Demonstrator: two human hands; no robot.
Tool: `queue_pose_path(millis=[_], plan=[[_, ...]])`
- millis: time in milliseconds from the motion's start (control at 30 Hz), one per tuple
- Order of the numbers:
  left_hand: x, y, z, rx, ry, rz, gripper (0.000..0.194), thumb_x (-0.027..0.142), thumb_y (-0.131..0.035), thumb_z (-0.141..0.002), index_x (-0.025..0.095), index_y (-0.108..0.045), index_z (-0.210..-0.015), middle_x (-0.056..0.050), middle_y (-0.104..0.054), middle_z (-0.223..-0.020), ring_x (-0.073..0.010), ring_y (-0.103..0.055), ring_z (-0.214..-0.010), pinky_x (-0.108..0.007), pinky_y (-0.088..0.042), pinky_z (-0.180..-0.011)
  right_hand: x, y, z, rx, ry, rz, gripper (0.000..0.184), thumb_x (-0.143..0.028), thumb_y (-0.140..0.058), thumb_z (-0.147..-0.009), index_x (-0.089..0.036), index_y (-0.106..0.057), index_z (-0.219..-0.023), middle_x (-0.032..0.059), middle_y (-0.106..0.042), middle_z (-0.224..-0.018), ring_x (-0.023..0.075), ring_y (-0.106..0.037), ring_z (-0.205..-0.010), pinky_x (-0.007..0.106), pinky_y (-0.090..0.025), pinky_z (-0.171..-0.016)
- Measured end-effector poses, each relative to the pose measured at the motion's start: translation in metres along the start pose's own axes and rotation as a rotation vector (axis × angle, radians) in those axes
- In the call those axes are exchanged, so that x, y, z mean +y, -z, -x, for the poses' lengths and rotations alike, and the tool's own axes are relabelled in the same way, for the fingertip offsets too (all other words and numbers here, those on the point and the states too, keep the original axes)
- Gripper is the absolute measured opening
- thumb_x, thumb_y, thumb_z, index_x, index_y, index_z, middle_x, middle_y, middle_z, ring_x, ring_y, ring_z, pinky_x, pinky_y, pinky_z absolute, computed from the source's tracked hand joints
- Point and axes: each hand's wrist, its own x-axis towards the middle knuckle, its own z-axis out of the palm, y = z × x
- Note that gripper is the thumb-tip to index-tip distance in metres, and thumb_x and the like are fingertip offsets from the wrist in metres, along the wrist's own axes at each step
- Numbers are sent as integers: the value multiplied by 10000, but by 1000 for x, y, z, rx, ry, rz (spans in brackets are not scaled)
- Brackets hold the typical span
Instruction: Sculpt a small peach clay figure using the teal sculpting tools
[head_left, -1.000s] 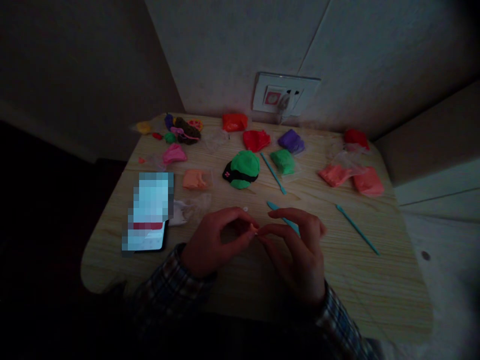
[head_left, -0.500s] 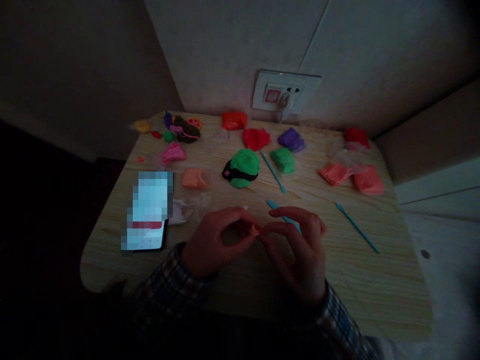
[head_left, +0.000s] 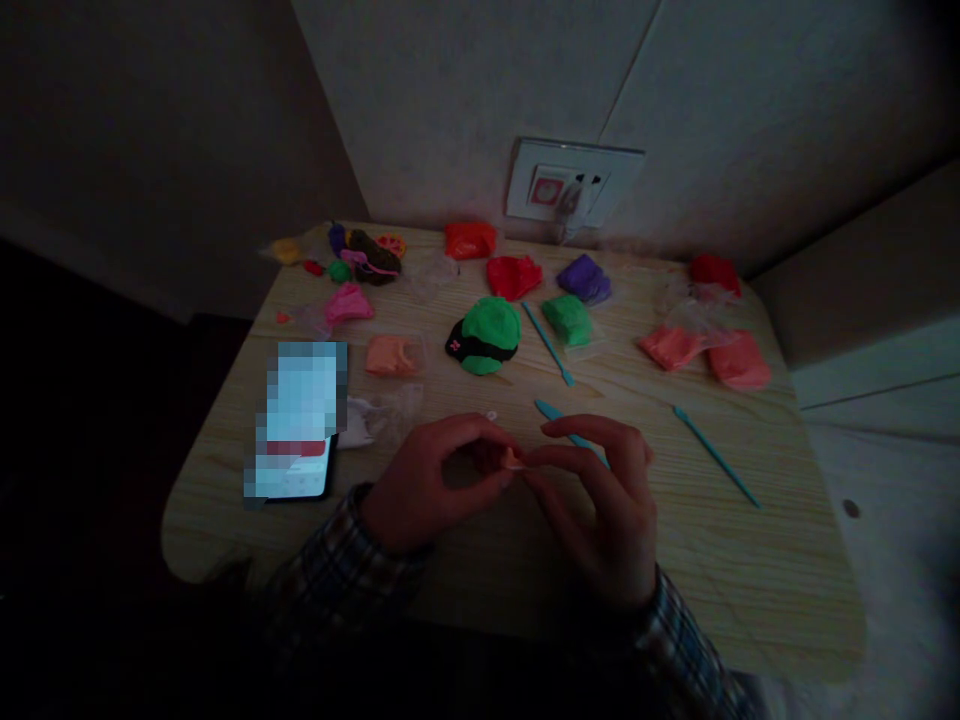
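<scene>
My left hand (head_left: 442, 478) pinches a small peach-coloured piece of modelling clay (head_left: 513, 460) between thumb and fingertips. From the other side, the thumb and index finger of my right hand (head_left: 611, 500) close on the near end of that piece, its other fingers loosely curled. Beyond the hands sits a rounded green clay shape (head_left: 493, 322) with a black band and a small pink flower. A tiny pale ring (head_left: 491, 415) lies just past my left fingers. Partly behind my right hand is a teal clay knife (head_left: 561, 420).
A phone (head_left: 300, 420) with a blurred screen lies at left. Bags of peach (head_left: 390, 355), green (head_left: 568, 320), purple (head_left: 583, 279) and coral (head_left: 739, 360) clay are spread around. Two thin teal tools (head_left: 547, 343) lie further out. A wall socket (head_left: 574, 185) holds a plug behind the table.
My right fingertips have drawn slightly to the right, and a little more of the peach clay shows between the hands. The things on the table have stayed put.
</scene>
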Motion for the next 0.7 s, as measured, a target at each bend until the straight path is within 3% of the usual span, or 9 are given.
queue_pose_path(millis=[433, 600, 700], plan=[[1, -1, 1, 19, 1, 29, 71, 161, -637, -768, 142, -637, -836, -13, -646, -763, -117, -604, -684, -239, -502, -660, 0, -1, 0, -1, -120, -35, 44, -223, -581, -854, -229, -576, -897, 47, -571, -1050, 225, -536, -1001, 396, -350, -844], [2, 1, 0, 101, 74, 122, 65, 196, -651, -761, 150, -640, -805, -27, -671, -779, -127, -610, -691, -251, -514, -670, 21, 4, 5, 138, -288, 44, 82, -259, -578, -851, -229, -607, -921, 55, -578, -1018, 245, -543, -988, 426, -361, -842], [2, 3, -2, 158, 125, 237, 86, 192, -665, -728, 158, -633, -800, -9, -648, -731, -125, -594, -677, -250, -513, -663, 35, 7, 12, 84, -365, 198, 154, -329, -593, -838, -218, -627, -939, 71, -573, -1031, 269, -527, -990, 443, -325, -831]])
